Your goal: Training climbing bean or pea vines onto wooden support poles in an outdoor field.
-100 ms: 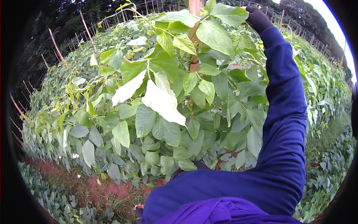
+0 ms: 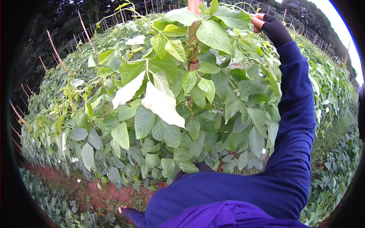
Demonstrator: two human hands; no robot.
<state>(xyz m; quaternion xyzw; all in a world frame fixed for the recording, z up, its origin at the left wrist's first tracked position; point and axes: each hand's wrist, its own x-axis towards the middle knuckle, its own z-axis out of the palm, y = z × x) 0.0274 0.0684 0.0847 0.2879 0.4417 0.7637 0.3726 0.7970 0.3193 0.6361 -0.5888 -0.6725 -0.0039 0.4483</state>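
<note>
My right hand (image 2: pixel 265 26), in a dark fingerless glove, reaches up at the upper right. Its thumb and fingers are pinched together on a thin vine stem (image 2: pixel 243 11), close to the tip of a broad green leaf (image 2: pixel 232 18). The leafy climbing vine (image 2: pixel 213 36) grows around an upright wooden stake (image 2: pixel 194 38) in front of me. Low at the left, my left hand (image 2: pixel 124 211) shows only small fingertips beyond its dark glove. It hangs near my body, above the ground, and its grip is not clear.
Dense bean-like foliage (image 2: pixel 159 131) spreads across the middle, with two pale upturned leaves (image 2: pixel 164 105). Several thin stakes (image 2: pixel 55 49) stand at the far left. Reddish soil (image 2: pixel 110 192) and grass lie below, and more low plants (image 2: pixel 334 182) grow at the right.
My right hand has shifted slightly right and down, and its thumb and fingers show more. My left hand has moved a little outward to the left.
</note>
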